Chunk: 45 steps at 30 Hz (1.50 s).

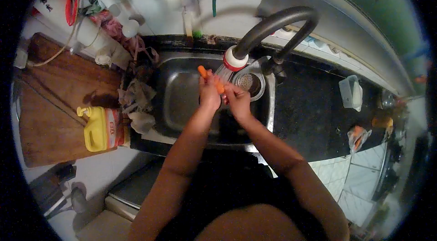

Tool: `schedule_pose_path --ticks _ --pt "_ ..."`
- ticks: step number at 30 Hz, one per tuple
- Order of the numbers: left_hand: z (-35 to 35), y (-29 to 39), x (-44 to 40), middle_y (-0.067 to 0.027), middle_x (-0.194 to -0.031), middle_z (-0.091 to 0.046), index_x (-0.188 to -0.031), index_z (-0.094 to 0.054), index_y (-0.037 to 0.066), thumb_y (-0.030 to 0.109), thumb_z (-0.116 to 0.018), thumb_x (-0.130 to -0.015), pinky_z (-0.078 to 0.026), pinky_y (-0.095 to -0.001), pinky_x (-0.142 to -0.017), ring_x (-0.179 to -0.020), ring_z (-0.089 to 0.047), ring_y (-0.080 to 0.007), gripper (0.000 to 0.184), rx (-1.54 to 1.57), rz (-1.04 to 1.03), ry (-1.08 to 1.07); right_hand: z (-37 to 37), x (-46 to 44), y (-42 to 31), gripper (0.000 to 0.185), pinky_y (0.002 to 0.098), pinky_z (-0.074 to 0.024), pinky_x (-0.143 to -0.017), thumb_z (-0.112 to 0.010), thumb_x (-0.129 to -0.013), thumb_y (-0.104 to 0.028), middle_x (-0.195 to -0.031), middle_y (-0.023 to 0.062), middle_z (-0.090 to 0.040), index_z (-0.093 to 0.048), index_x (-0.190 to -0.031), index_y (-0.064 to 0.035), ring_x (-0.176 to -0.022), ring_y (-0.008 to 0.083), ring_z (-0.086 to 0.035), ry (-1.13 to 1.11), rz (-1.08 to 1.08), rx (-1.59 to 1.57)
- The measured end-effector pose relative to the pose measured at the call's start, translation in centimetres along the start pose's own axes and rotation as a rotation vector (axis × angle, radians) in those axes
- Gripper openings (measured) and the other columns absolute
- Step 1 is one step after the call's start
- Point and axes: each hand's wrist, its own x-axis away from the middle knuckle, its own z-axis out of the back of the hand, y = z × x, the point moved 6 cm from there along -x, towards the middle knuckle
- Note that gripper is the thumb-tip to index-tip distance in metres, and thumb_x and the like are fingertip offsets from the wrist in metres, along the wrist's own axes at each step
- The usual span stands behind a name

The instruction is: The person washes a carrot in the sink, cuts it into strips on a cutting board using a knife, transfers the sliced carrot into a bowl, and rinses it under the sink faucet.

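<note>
Your left hand (210,95) has its fingers curled closed around a bright orange, stick-shaped carrot (202,71), over the steel sink (178,104); one end pokes out toward 11 o'clock. Your right hand (239,100) is in at 3 o'clock of it, fingers bent and bunched near the carrot's near end; can't tell how far closed, or whether they grip the carrot or the small red item (225,99) between your hands. Left grip likely steadies the carrot, leaving the right free to work. Dark curved faucet (273,18) arcs in from 1 o'clock, its white-and-red round nozzle (235,58) just beyond your hands; streaks below look like running water, so holding there probably rinses it, and the basin catches drips. Round metal strainer (249,83) at 2 o'clock, presumably to trap scraps. Yellow plastic pump jug (96,129) upright on the wooden board (59,104), 8 o'clock; clear plastic bag with orange contents (359,139), 4 o'clock.
</note>
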Motion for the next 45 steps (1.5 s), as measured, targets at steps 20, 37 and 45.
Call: schedule_pose_path --ticks 20,37,45 --pt "3.1 -0.6 1.9 -0.0004 -0.07 -0.047 -0.095 -0.045 0.011 0.036 -0.048 -0.087 -0.037 -0.0304 -0.043 -0.055 -0.045 -0.0136 0.027 -0.071 0.538 -0.053 1.7 3.8 -1.1 0.022 0.0336 -0.0416 -0.08 -0.054 -0.082 -0.02 -0.09 0.0114 -0.06 -0.06 -0.097 -0.0049 -0.09 0.0271 -0.054 -0.016 0.252 0.754" --pt "8.5 -5.0 1.1 -0.0055 -0.08 -0.054 -0.104 -0.051 0.01 0.057 -0.043 -0.081 -0.046 -0.0307 -0.054 -0.067 -0.054 -0.0175 0.053 -0.61 0.563 0.078 7.4 4.6 -2.2 0.057 0.0348 -0.0293 -0.097 -0.055 -0.082 -0.024 -0.124 0.0255 -0.039 -0.032 -0.124 0.0074 -0.116 0.0336 -0.038 0.245 0.184 0.841" --pt "9.5 -2.9 4.1 -0.0094 -0.084 -0.059 -0.099 -0.052 0.003 0.026 -0.063 -0.076 -0.046 -0.0329 -0.065 -0.073 -0.057 -0.023 0.034 -1.141 0.231 -0.244 8.8 1.4 -5.6 0.077 0.0321 -0.0177 -0.103 -0.057 -0.079 -0.021 -0.134 0.0279 -0.02 -0.009 -0.129 0.0125 -0.126 0.0339 -0.022 0.508 0.118 0.537"
